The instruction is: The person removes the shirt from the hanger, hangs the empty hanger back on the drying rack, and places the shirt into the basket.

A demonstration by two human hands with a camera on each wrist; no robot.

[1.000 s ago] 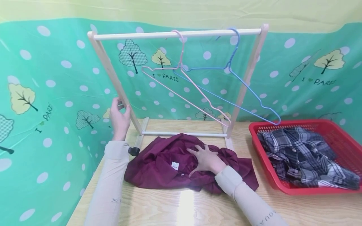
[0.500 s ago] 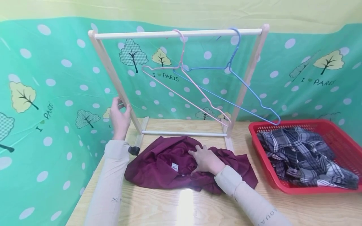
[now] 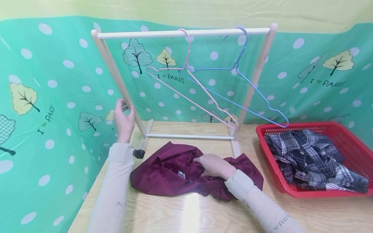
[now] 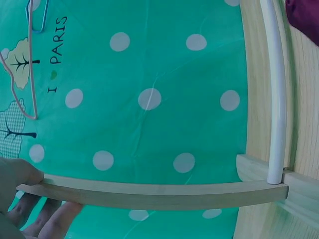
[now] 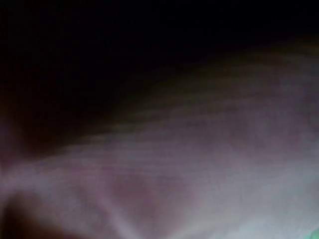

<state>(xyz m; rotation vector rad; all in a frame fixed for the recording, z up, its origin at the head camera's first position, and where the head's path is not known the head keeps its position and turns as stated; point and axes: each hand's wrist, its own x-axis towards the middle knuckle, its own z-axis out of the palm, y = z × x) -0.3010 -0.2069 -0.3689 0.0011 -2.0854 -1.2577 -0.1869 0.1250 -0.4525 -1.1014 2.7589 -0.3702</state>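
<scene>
In the head view my left hand (image 3: 123,124) grips the left upright (image 3: 116,72) of a wooden clothes rack. The left wrist view shows the thumb on one side of that upright (image 4: 164,195) and the fingers (image 4: 60,219) on the other. A maroon shirt (image 3: 163,176) lies bunched on the table in front of the rack, its white label (image 3: 181,174) facing up. My right hand (image 3: 215,165) holds a gathered part of the shirt, fingers curled into the cloth and fingertips hidden. The right wrist view is too dark and blurred to read.
A pink hanger (image 3: 188,53) and a blue hanger (image 3: 241,55) hang from the rack's top bar (image 3: 145,34). To the right stands a red basket (image 3: 317,194) with a plaid shirt (image 3: 311,158) in it. A printed green curtain (image 3: 73,136) encloses the back and left.
My right hand's spread fingers have curled into the maroon shirt. The cloth has bunched up, its back edge and right side drawn inward. My left hand stays on the upright.
</scene>
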